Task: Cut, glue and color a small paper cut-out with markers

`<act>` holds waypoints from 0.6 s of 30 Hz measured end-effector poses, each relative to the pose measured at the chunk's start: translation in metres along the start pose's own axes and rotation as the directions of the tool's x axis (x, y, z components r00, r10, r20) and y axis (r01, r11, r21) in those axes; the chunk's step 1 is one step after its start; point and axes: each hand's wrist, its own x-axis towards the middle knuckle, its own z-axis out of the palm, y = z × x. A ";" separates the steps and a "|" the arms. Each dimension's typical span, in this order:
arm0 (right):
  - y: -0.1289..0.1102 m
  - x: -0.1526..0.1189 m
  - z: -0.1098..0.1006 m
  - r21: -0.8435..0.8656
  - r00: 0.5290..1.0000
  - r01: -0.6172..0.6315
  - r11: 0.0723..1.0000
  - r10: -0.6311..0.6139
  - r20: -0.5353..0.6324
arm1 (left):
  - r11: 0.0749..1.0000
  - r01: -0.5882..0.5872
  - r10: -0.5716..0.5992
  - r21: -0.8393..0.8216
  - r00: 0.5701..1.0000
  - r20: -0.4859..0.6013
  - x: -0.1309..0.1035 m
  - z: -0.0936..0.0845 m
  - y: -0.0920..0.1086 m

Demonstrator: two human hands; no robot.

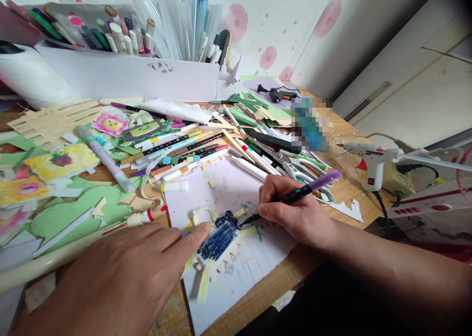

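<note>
My right hand grips a marker pen with a dark, dotted barrel and a purple end. Its dark tip points down at the right edge of a small paper cutout, coloured dark blue in the middle with pale yellow strips and a zigzag edge. With its index finger stretched out, my left hand presses on the cutout's upper left part; the other fingers look bent and partly hidden. Under the cutout lies a white, scratched and stained board.
A pile of markers and paper scraps spreads behind the board. Scissors lie near my right hand. A white glue gun stands at the right, a black one farther back. Painted paper pieces lie left, below a white pen box.
</note>
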 end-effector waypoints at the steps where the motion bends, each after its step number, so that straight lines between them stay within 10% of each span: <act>1: 0.000 0.000 0.000 -0.004 1.000 0.004 1.000 -0.004 0.003 | 1.000 -0.004 0.004 0.006 1.000 -0.004 0.000 0.000 0.000; 12: 0.003 -0.001 0.002 -0.051 1.000 0.012 0.999 -0.012 -0.001 | 0.997 -0.069 0.069 0.040 0.997 -0.018 0.008 -0.008 0.001; 18: 0.012 -0.019 -0.002 0.133 0.986 0.058 0.989 -0.036 -0.162 | 1.000 0.025 -0.024 -0.004 0.983 0.185 0.016 -0.018 0.006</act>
